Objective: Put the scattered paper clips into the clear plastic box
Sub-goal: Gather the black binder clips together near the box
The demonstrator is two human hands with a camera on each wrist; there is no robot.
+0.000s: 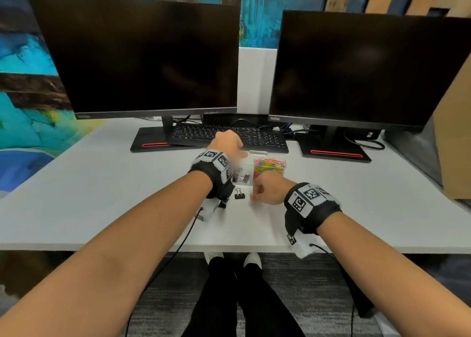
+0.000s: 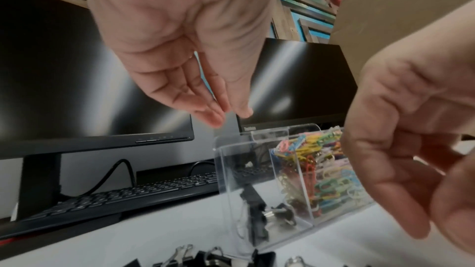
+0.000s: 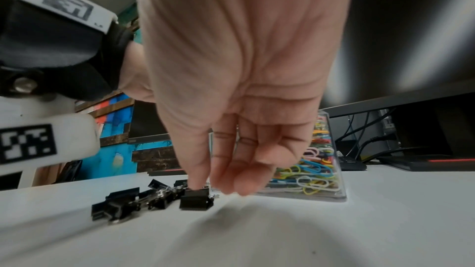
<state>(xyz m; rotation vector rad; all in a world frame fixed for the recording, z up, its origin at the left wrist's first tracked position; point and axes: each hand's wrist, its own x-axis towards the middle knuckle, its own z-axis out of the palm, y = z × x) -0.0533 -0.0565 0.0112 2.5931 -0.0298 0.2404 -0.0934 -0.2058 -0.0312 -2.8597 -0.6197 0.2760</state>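
**A:** Head view first. Where is everything?

**B:** Clear plastic box (image 1: 246, 181) standing on the table (image 1: 102, 196), lid open. One loose binder clip (image 1: 239, 194) just in front of the box. Left hand (image 1: 226, 143) raised over the box's left compartment. Right hand (image 1: 267, 190) low in front of the box, beside that clip.

**A:** And the left wrist view?

**B:** Shows the left hand released: fingers straight, pointing down above the open left compartment, nothing held. A few black clips (image 2: 257, 216) already lying at that compartment's bottom. Coloured paper clips (image 2: 321, 170) filling the right compartment. More loose ones along the box's near wall.

**A:** Right wrist view?

**B:** Fingertips (image 3: 239, 186) bunched and pointing down, with the index tip at the top of the nearest clip, just in front of the box. Pinching or merely touching? Cannot tell, too blurred.

**A:** Handling?

**B:** Probably light, stiff and smooth, with nothing fragile about them. Best pinched across the black body's flat sides. Could be lifted by the wire handles too, though likely to swing. Then let go just above the box's rim, over the left compartment.
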